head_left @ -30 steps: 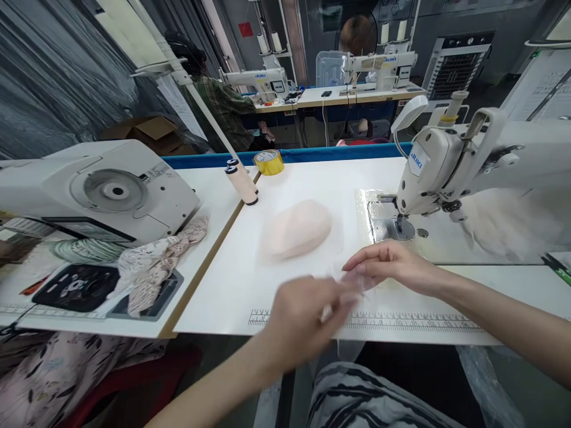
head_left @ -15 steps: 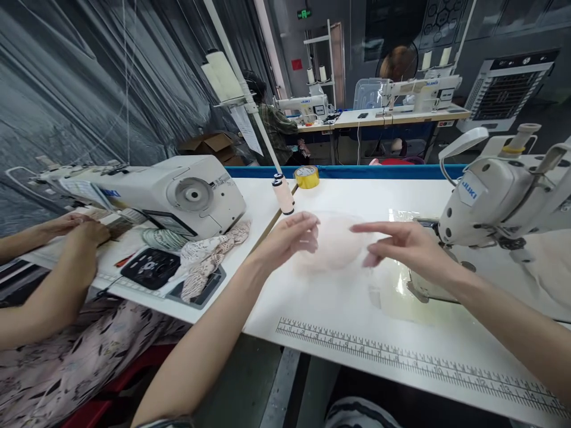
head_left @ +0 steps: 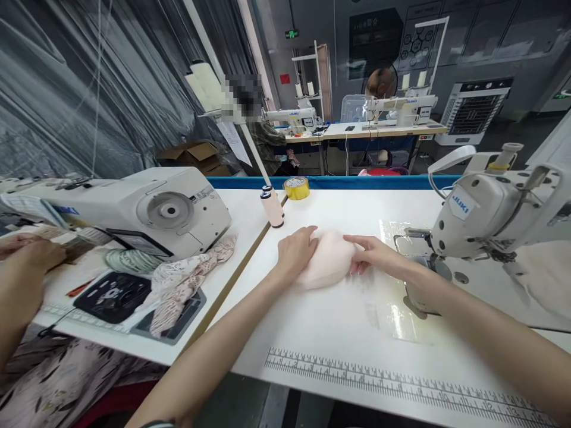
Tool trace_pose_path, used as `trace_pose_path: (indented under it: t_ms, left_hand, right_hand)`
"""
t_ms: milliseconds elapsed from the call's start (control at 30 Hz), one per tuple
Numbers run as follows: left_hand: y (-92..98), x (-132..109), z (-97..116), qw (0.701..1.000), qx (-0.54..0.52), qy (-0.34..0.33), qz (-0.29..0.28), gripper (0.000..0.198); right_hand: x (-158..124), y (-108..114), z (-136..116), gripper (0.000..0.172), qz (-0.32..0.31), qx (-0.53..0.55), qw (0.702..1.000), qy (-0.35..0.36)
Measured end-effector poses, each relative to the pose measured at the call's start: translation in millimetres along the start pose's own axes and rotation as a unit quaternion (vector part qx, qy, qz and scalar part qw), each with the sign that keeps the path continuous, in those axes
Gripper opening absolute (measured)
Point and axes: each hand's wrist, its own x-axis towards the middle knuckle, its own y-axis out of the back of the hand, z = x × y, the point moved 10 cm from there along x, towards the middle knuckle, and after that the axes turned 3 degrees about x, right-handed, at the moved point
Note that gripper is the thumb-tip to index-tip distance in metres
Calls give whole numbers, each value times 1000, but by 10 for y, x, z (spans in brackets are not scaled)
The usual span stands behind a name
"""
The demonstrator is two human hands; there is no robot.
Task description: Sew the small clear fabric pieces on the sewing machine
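A pale pink, rounded piece of soft fabric (head_left: 331,261) bulges up off the white table between my hands. My left hand (head_left: 298,252) curls over its left edge, the thumb side pressed to the fabric. On the opposite edge, the fingers of my right hand (head_left: 366,254) pinch the cloth, some of them partly tucked behind it. To the right stands a white sewing machine (head_left: 473,208), beside a clear sheet (head_left: 397,321) lying on the tabletop.
A printed ruler (head_left: 379,380) runs along the front table edge. Pink thread spools (head_left: 272,209) and yellow tape (head_left: 297,188) stand at the back. At left, a co-worker's hand (head_left: 42,258) is by another sewing machine (head_left: 169,208) with lace (head_left: 178,285) near it.
My hands have come down from above the table onto the pale pink fabric, which was lying flatter and blurred beneath them. It now bulges between them. The camera view has shifted to the right.
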Motion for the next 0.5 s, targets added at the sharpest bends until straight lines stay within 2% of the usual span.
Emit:
trace_pose_path:
  t_ms: [100,200,333,433,500]
  left_hand:
    - [134,-33,127,998,12,-43,32,37]
    - [151,-8,311,995,-12,-99,28,34]
    - [-57,55,547,986,-49,-153,-48,30]
    - [-181,71,614,982,-48,-153,-104,40]
    - [-181,42,634,981,-38,-149,-120,46]
  right_hand:
    - [-10,39,46,71,10,-35,999,-5]
    - [-53,142,20,71,59,-76,995,15]
    - [-202,225,-75,66,112,-130,983,65]
    - [-428,247,-99,64,125,-166,973,104]
    - [-644,248,-94,62,120,-204,962,136]
